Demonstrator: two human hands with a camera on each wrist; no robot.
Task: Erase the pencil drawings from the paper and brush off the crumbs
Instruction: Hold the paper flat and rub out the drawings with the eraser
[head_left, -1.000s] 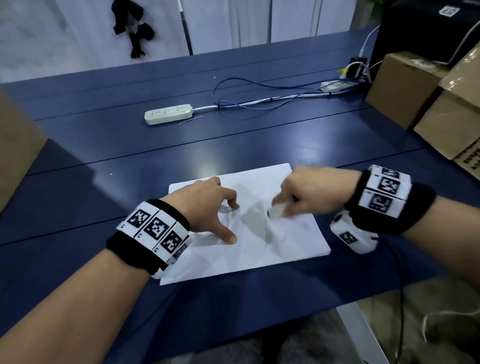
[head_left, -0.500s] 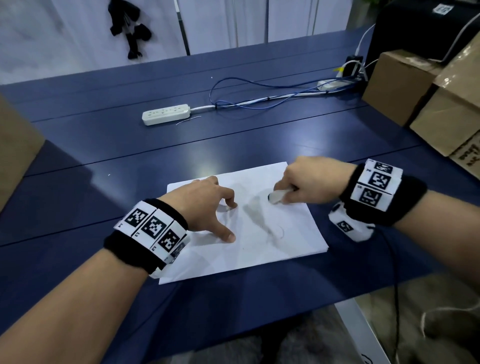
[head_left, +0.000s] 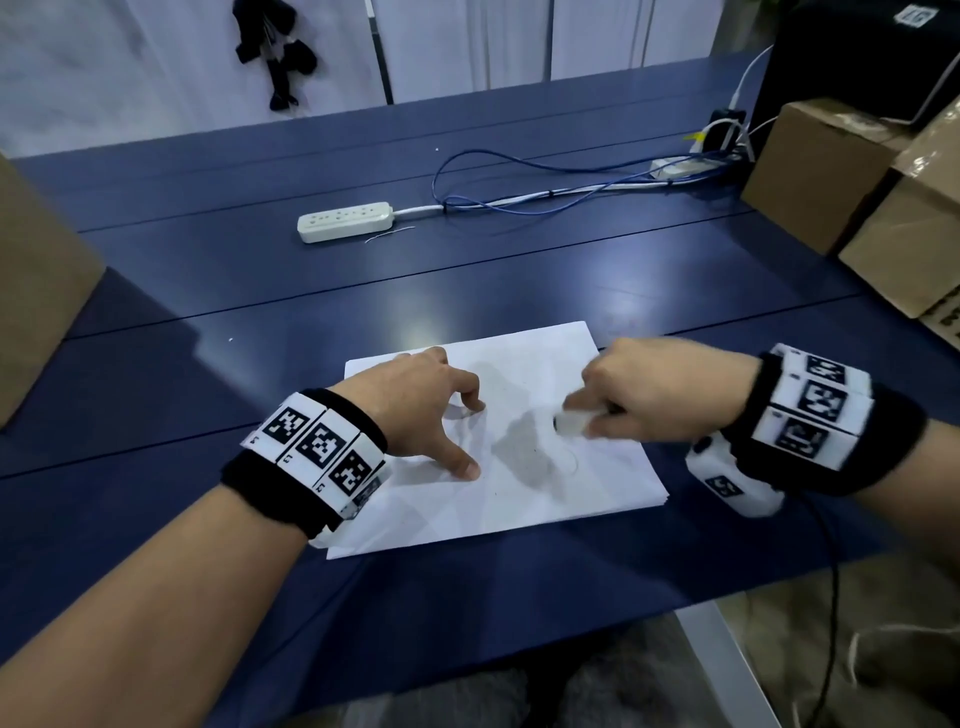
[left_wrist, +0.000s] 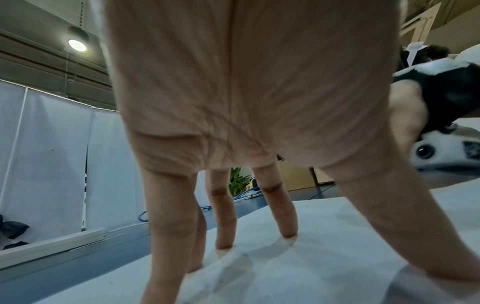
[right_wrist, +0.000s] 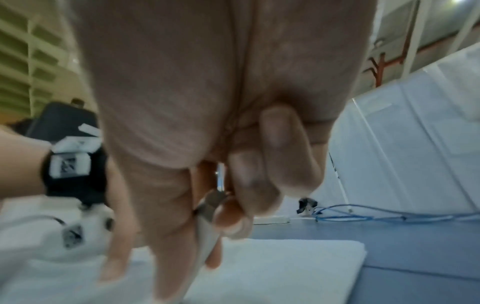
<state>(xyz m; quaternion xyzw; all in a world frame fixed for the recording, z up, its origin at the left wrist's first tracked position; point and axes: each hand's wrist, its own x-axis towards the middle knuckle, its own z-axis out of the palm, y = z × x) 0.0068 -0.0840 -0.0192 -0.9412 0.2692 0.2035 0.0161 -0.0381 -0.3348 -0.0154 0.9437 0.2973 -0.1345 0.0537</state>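
Looks like an office or lab workspace set up for recording. Long dark-blue table (head_left: 519, 291) carrying a white power strip (head_left: 345, 222), a loop of blue cable (head_left: 519, 200) and stacked cardboard boxes (head_left: 841, 176). White partition panels (head_left: 467, 47) behind the table. Slatted ceiling with a round lamp (left_wrist: 77, 45) in the left wrist view.

A dark blue tabletop (head_left: 208, 291) carries white paper (head_left: 519, 499) near its front edge; farther back lie a white power strip (head_left: 344, 222) and blue cables (head_left: 519, 200); cardboard boxes (head_left: 815, 174) stand at right.
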